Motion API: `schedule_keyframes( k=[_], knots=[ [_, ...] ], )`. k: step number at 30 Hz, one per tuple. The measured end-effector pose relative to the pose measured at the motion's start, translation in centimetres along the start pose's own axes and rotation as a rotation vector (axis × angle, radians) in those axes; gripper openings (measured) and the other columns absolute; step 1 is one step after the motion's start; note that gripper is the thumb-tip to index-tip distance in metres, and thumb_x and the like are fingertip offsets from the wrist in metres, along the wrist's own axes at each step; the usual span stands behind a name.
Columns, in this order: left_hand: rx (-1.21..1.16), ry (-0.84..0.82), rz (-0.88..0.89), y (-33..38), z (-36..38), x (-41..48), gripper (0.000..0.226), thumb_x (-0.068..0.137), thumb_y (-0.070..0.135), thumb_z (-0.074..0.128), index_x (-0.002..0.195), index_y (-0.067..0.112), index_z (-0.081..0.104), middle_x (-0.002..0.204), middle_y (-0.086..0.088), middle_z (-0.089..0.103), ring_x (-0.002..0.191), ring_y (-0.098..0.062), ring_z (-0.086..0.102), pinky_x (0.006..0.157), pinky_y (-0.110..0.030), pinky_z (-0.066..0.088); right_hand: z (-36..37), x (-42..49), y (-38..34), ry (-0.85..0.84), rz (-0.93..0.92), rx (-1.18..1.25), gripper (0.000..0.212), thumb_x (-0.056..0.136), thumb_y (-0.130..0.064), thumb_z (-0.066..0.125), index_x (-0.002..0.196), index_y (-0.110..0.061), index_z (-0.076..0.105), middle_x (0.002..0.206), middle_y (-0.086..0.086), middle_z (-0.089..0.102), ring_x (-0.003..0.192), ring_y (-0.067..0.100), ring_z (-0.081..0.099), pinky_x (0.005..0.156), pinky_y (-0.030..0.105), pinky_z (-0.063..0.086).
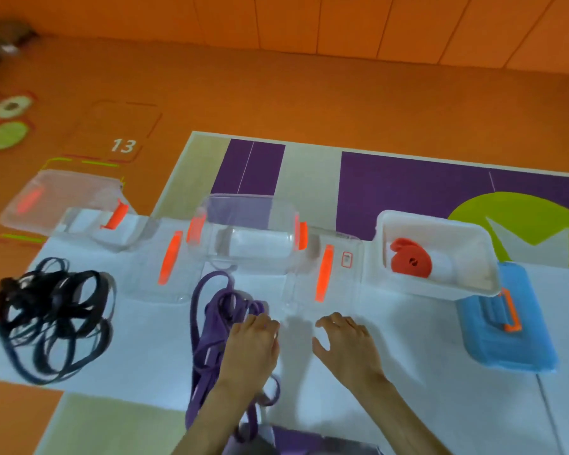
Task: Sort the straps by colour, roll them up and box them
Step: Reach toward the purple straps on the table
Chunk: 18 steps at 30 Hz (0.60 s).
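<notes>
The black straps (53, 316) lie in a loose tangled heap at my far left. The purple straps (211, 326) lie unrolled in a long bundle in front of me. One orange strap (411, 262) is rolled into a tight coil inside the open white box (473, 229) at my right. A clear box (250, 211) with orange clasps stands behind the purple straps.

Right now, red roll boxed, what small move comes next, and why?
Probably pull one purple strap free to roll: the left hand rests on the tangled purple straps, the right hand hovers open, and the clear box behind looks empty.
</notes>
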<state>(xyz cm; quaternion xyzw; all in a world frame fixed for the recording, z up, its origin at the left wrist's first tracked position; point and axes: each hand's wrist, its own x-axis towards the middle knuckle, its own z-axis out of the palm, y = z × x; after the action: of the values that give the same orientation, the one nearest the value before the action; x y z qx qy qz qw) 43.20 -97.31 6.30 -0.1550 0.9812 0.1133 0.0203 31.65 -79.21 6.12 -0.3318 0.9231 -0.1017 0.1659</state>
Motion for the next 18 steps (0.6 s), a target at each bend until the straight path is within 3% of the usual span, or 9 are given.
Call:
schedule_keyframes(
  k=[2, 4, 7, 9, 11, 13, 16, 18],
  knots=[
    [-0.12, 0.02, -0.066, -3.4, -0.3, -2.3, 0.026, 0.074, 0.016, 0.086, 0.095, 0.027, 0.076, 0.097, 0.007, 0.07, 0.086, -0.021, 0.069, 0.07, -0.04, 0.057, 2.0, -0.9, -3.2, -0.119, 0.049, 0.126, 0.036, 0.102, -0.046, 0.053, 0.132, -0.029, 0.063, 0.13, -0.011, 0.062, 0.116, 0.016, 0.063, 0.1, 0.033, 0.048],
    [-0.196, -0.007, -0.151, -6.7, -0.1, -4.4, 0.031, 0.084, 0.022, 0.079, 0.114, 0.025, 0.074, 0.121, 0.004, 0.069, 0.108, -0.024, 0.067, 0.086, -0.045, 0.057, 3.9, -1.3, -6.0, -0.24, 0.112, 0.246, 0.036, 0.102, -0.044, 0.054, 0.134, -0.029, 0.059, 0.132, -0.008, 0.062, 0.116, 0.016, 0.062, 0.101, 0.031, 0.048],
    [-0.36, -0.139, -0.303, -11.0, 0.9, -7.0, 0.055, 0.091, 0.039, 0.07, 0.142, 0.027, 0.055, 0.152, 0.004, 0.044, 0.135, -0.028, 0.049, 0.103, -0.047, 0.05, 6.7, -1.3, -9.8, -0.421, 0.229, 0.435, 0.046, 0.1, -0.035, 0.061, 0.144, -0.022, 0.054, 0.141, 0.002, 0.06, 0.119, 0.02, 0.062, 0.097, 0.03, 0.051],
    [-0.518, -0.274, -0.41, -13.1, 2.0, -8.0, 0.074, 0.087, 0.045, 0.074, 0.152, 0.026, 0.043, 0.159, 0.002, 0.031, 0.142, -0.031, 0.039, 0.111, -0.047, 0.045, 8.2, -1.2, -11.8, -0.533, 0.334, 0.601, 0.058, 0.098, -0.028, 0.064, 0.152, -0.018, 0.044, 0.144, 0.006, 0.058, 0.11, 0.02, 0.065, 0.085, 0.023, 0.056],
    [-0.59, -0.361, -0.436, -14.2, 3.2, -8.6, 0.078, 0.08, 0.044, 0.078, 0.149, 0.024, 0.045, 0.153, 0.0, 0.035, 0.137, -0.031, 0.044, 0.11, -0.045, 0.045, 9.7, -1.2, -13.1, -0.594, 0.375, 0.709, 0.065, 0.095, -0.026, 0.066, 0.154, -0.02, 0.04, 0.135, 0.005, 0.066, 0.105, 0.02, 0.07, 0.087, 0.029, 0.061],
    [-0.582, -0.347, -0.409, -14.6, 4.4, -9.2, 0.061, 0.081, 0.033, 0.078, 0.137, 0.021, 0.056, 0.14, -0.001, 0.046, 0.124, -0.027, 0.055, 0.105, -0.04, 0.05, 11.3, -1.4, -13.7, -0.562, 0.377, 0.728, 0.06, 0.091, -0.026, 0.07, 0.146, -0.022, 0.046, 0.123, 0.002, 0.07, 0.105, 0.021, 0.072, 0.096, 0.042, 0.06],
    [-0.573, -0.207, -0.366, -15.0, 5.3, -10.0, 0.017, 0.09, 0.017, 0.074, 0.104, 0.022, 0.066, 0.116, 0.005, 0.056, 0.096, -0.01, 0.061, 0.095, -0.028, 0.054, 12.3, -1.3, -14.2, -0.415, 0.381, 0.645, 0.034, 0.088, -0.019, 0.076, 0.117, -0.021, 0.058, 0.109, 0.001, 0.068, 0.1, 0.025, 0.071, 0.088, 0.037, 0.061],
    [-0.607, -0.152, -0.365, -15.7, 5.3, -10.2, 0.015, 0.094, 0.013, 0.071, 0.095, 0.027, 0.064, 0.105, 0.01, 0.057, 0.085, -0.001, 0.059, 0.085, -0.009, 0.048, 12.3, -1.2, -14.2, -0.311, 0.382, 0.562, 0.019, 0.083, -0.013, 0.078, 0.098, -0.017, 0.067, 0.099, 0.003, 0.071, 0.092, 0.028, 0.072, 0.083, 0.039, 0.06]
  ],
)
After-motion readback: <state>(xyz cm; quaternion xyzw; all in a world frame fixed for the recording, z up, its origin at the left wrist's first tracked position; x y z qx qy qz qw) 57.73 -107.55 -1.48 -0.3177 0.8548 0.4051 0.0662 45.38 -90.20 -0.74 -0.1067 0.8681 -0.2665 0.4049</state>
